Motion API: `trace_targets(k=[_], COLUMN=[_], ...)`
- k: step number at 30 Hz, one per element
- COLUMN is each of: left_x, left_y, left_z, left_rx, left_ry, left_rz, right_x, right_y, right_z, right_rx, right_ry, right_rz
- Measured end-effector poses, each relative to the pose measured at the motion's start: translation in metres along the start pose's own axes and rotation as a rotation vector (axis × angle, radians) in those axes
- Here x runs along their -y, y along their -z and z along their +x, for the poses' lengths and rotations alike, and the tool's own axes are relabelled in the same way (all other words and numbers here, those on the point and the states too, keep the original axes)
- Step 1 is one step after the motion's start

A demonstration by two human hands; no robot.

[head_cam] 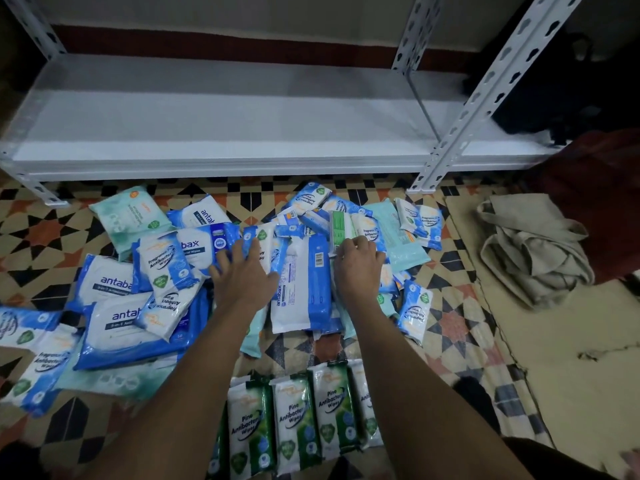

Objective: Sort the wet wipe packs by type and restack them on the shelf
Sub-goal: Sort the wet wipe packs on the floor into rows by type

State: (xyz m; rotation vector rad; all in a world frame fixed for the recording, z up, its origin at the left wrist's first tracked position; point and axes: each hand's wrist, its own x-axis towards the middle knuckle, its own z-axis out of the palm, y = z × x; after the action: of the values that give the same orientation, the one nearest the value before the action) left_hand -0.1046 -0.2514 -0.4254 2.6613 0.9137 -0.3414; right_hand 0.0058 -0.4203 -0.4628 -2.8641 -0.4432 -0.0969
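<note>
Both my hands were down in the wipe pile on the tiled floor. Left hand lay flat, fingers spread over blue packs. Right hand pinched a green-edged pack. Pine packs sat in a row nearest me. White shelf stood behind the pile.

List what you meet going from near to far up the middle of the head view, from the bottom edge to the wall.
Row of green Pine packs → bare strip of patterned floor → two hands, left hand and right hand, on the mixed pile of blue packs → white shelf board → wall.
</note>
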Motion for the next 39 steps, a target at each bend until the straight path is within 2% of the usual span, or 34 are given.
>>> trace_targets(k=[4, 6, 9, 11, 17, 19, 23, 25, 28, 30, 33, 35, 37, 39], left_x=[0.002, 0.001, -0.003, -0.007, -0.018, -0.020, -0.023, -0.022, -0.010, 0.002, 0.020, 0.025, 0.026, 0.023], left_y=[-0.003, -0.004, -0.003, -0.004, -0.013, -0.013, 0.000, 0.003, 0.002, 0.003, -0.001, -0.003, -0.007, -0.009], left_z=[0.004, 0.005, 0.001, -0.011, -0.056, -0.067, -0.080, -0.085, -0.090, -0.095, -0.097, -0.095, -0.093, -0.092], left_rx=[-0.014, -0.004, 0.015, -0.010, -0.200, -0.179, 0.170, 0.273, 0.249, 0.212, 0.172, 0.159, 0.165, 0.174], left_ry=[0.044, 0.049, 0.058, 0.050, -0.007, -0.071, -0.086, -0.049, 0.032, 0.115, 0.243, 0.296, 0.315, 0.304], left_rz=[-0.004, -0.032, -0.107, -0.154, -0.401, -0.500, -0.981, -1.062, -1.058, -1.061, -1.103, -1.142, -1.155, -1.161], right_x=[-0.002, -0.004, -0.009, -0.017, -0.039, -0.038, -0.023, -0.011, 0.005, 0.009, 0.002, -0.009, -0.022, -0.032], right_y=[0.003, 0.008, 0.030, 0.047, 0.074, 0.078, 0.075, 0.074, 0.063, 0.050, 0.034, 0.030, 0.026, 0.023], right_z=[-0.001, -0.003, -0.010, -0.016, -0.039, -0.050, -0.068, -0.079, -0.094, -0.095, -0.082, -0.071, -0.063, -0.059], right_rx=[-0.029, -0.096, -0.176, -0.192, -0.200, -0.135, 0.039, 0.083, 0.226, 0.267, 0.153, 0.194, 0.314, 0.400], right_ry=[0.025, -0.006, -0.203, -0.325, -0.617, -0.651, -0.587, -0.551, -0.404, -0.321, -0.230, -0.192, -0.228, -0.311], right_rz=[0.060, 0.225, 0.730, 0.940, 1.209, 1.238, 1.184, 1.184, 1.186, 1.073, 0.617, 0.291, 0.158, 0.149])
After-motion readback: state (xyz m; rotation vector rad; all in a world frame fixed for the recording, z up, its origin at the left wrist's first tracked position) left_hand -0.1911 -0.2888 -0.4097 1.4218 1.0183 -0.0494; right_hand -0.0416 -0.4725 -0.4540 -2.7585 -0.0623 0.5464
